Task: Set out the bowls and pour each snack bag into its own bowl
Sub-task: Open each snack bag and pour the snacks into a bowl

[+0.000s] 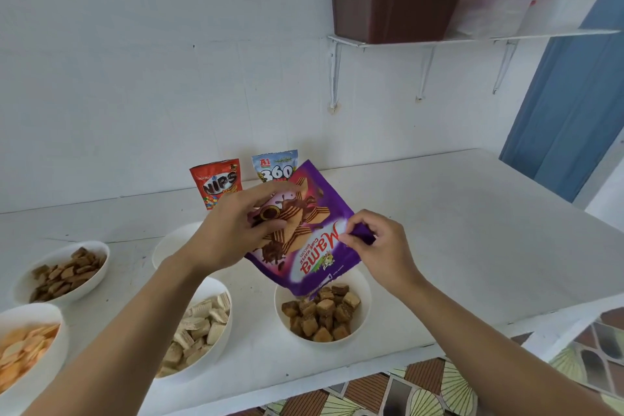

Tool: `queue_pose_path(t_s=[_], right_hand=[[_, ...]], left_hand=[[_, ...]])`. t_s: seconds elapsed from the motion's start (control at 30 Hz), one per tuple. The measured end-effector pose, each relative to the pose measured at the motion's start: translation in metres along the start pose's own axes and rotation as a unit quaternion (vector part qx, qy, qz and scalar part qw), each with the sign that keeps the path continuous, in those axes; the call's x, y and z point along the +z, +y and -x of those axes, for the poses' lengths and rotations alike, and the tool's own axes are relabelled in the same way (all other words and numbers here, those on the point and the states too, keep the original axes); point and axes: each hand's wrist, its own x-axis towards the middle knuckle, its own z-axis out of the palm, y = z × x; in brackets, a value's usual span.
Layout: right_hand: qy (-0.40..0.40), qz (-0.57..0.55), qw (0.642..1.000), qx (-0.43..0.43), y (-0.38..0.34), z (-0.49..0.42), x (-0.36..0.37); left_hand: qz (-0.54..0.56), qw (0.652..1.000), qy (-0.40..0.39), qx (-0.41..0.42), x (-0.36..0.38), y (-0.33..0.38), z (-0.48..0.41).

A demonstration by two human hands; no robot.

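The purple wafer bag (312, 248) hangs upside down just above the bowl (367, 297) of brown wafer cubes (320, 317); the left hand (233, 230) grips its upper part, fingers curled; the right hand (380, 246) pinches its side edge; a red bag (216, 184) stands well behind the bowl.

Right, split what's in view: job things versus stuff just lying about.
Job: purple Mama wafer bag; white bowl of brown cubes under it; red Nips pouch; pale blue 360 pouch; half-hidden white bowl.
Lying about: brown plastic lidded bin; white wall shelf.
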Motion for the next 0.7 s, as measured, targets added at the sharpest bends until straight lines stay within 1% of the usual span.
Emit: queue_pose_path(t_s=[0.1,0.17,0.23,0.3,0.33,0.47,0.53,0.6,0.7], right_hand=[[-0.02,0.069,0.997,0.007,0.008,0.002,0.002],[-0.004,0.065,0.997,0.031,0.014,0.004,0.006],[0.038,-0.017,0.996,0.076,0.016,0.004,0.007],[0.063,-0.126,0.983,0.117,0.014,0.004,0.006],[0.067,-0.162,0.977,0.124,0.013,0.004,0.006],[0.096,-0.201,0.969,0.109,0.001,0.003,0.008],[0.108,-0.213,0.966,0.098,-0.004,0.001,0.009],[0.08,-0.224,0.967,0.095,-0.007,0.001,0.011],[0.004,-0.231,0.965,0.121,-0.002,0.006,0.016]], left_hand=[[-0.002,1.0,-0.006,-0.008,-0.002,0.0,0.0],[0.015,1.0,-0.013,-0.017,0.0,0.002,0.003],[0.057,0.998,-0.012,-0.033,0.002,0.001,0.007],[0.088,0.995,0.0,-0.053,0.006,-0.004,0.011],[0.098,0.993,0.012,-0.064,0.008,-0.007,0.013],[0.167,0.974,0.098,-0.121,0.02,-0.01,0.022],[0.178,0.967,0.13,-0.129,0.025,-0.008,0.025],[0.187,0.962,0.152,-0.133,0.029,-0.006,0.028],[0.199,0.954,0.178,-0.134,0.034,-0.001,0.029]])
